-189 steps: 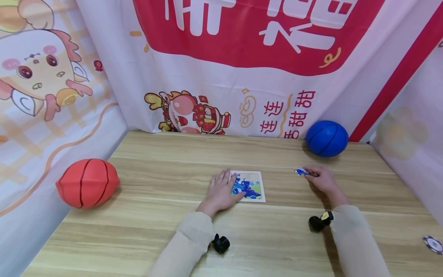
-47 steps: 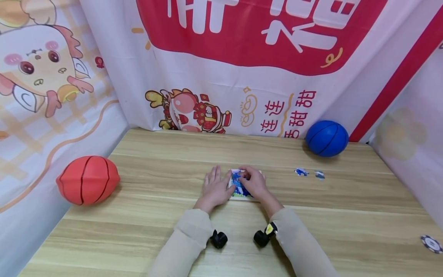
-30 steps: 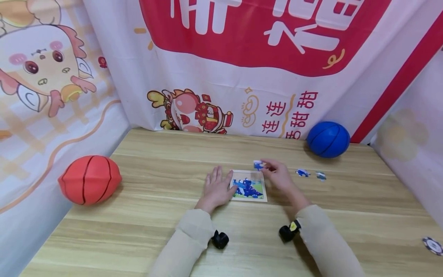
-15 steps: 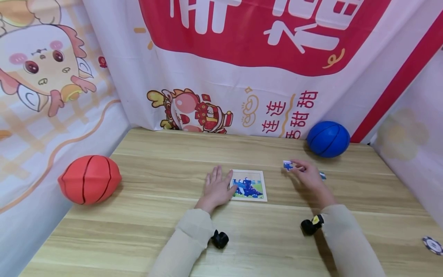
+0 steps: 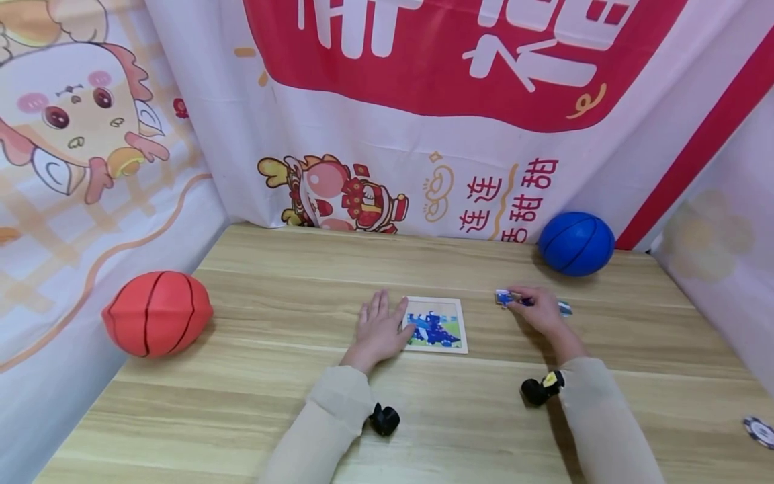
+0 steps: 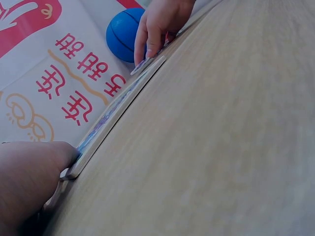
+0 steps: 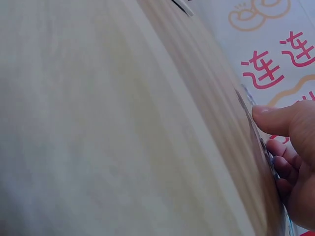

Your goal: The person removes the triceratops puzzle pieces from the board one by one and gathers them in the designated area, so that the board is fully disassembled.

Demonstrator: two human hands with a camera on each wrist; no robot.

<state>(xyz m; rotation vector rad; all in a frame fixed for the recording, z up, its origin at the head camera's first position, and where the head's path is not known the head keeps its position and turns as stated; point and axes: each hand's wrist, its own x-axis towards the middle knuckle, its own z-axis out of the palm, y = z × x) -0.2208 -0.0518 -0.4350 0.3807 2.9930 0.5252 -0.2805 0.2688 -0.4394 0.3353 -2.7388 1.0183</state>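
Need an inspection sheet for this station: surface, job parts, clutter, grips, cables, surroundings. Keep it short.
Surface: wood-grain table, no spill seen.
Job's things: framed puzzle partly filled, bare strip along its far side; blue-and-white piece in hand; another piece partly hidden behind the right grip.
Clutter: red ball at left, blue ball at the far right, round chip at the right edge of the view.
Grips: left grip rests at the puzzle's left edge, fingers spread; right grip pinches the blue-and-white piece, table contact unclear.
Cables: nothing seen.
Surroundings: printed cloth behind, more cloth at both sides.
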